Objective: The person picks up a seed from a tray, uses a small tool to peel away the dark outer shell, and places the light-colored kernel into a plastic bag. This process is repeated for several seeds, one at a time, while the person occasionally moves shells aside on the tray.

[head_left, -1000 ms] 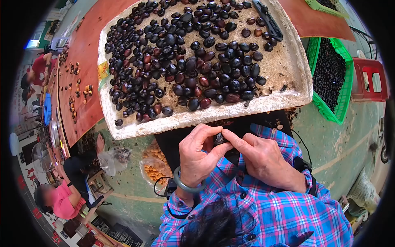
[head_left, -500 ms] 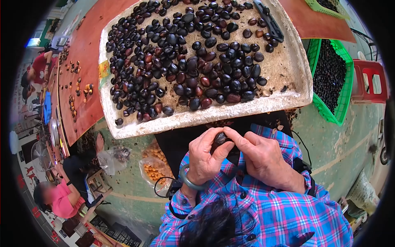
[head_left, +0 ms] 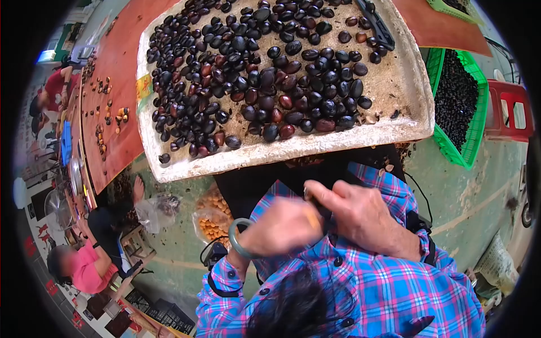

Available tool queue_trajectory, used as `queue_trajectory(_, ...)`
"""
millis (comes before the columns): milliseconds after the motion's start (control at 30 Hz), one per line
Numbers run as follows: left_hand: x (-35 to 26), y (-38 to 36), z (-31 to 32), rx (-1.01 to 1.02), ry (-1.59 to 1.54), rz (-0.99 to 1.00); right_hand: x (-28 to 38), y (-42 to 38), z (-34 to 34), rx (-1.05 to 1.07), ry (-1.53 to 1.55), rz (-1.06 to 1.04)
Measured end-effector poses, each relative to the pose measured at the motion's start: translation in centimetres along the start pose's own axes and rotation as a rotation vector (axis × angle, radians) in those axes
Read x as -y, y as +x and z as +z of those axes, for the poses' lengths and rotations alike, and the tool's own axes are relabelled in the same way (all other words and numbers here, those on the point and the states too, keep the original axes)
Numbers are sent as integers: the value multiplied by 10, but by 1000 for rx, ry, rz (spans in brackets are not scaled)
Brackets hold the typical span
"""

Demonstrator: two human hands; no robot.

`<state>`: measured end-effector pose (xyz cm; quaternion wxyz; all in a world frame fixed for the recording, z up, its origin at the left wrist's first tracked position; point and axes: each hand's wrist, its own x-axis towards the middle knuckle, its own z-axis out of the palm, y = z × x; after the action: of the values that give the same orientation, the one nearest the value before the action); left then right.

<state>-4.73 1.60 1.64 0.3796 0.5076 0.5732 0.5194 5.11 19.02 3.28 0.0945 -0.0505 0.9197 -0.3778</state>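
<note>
My left hand (head_left: pixel 284 226), with a green bangle (head_left: pixel 240 238) at its wrist, is smeared by motion below the tray; what it holds cannot be made out. Close beside it, my right hand (head_left: pixel 363 217) has its fingers curled together, with a small dark bit at the thumb and index fingertips that is too small to name. Both hands are over my lap, in front of the plaid shirt (head_left: pixel 389 281). Above them a white-rimmed tray (head_left: pixel 293 151) holds many dark, shiny nuts (head_left: pixel 270 104). A black tool (head_left: pixel 376 25) lies at the tray's upper right.
A green basket (head_left: pixel 483 107) of dark nuts stands at the right by a red stool (head_left: pixel 510 110). Bags of orange nuts (head_left: pixel 214 225) lie on the floor. A red table (head_left: pixel 115 62) is at the left, where two people sit, one in pink (head_left: pixel 90 267).
My left hand has turned and blurred, and the dark nut once held between both hands no longer shows there. The tray appears shifted slightly up and right in the view.
</note>
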Motion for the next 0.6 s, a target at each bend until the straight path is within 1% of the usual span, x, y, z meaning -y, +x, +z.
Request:
queue_trajectory(33,-1,-5,3,-7,-64,-120,2,0,2,-15,10,4)
queue_trajectory(100,-18,-1,16,79,-362,-363,-6,5,1,-49,77,-19)
queue_trajectory(133,-23,-2,5,-79,-309,-444,-8,4,3,-43,117,9)
queue_trajectory(167,-23,-1,-1,-197,-167,-457,-14,5,8,-47,114,9)
queue_trajectory(233,-8,-7,5,-470,-360,-384,-21,9,16,-246,277,40)
queue_trajectory(267,-4,-7,6,-497,-403,-327,-19,8,8,-133,329,117)
queue_trajectory(300,-5,-4,11,-495,-401,-322,-18,10,8,-137,326,115)
queue_trajectory(367,-7,2,25,-776,-601,-383,-16,9,11,-205,521,90)
queue_trajectory(400,-2,-3,22,-723,-626,-350,-14,9,7,-208,522,92)
queue_trajectory(433,-1,-4,22,-721,-624,-351,-11,8,1,-128,599,168)
queue_trajectory(467,0,-4,22,-733,-697,-348,-9,8,-2,-47,675,244)
queue_trajectory(500,0,-4,22,-744,-769,-344,-9,7,-2,-50,677,244)
queue_trajectory(533,1,-3,22,-741,-766,-342,-11,5,-2,-38,740,274)
queue_trajectory(600,3,0,24,-762,-849,-254,-11,5,-2,-30,804,302)
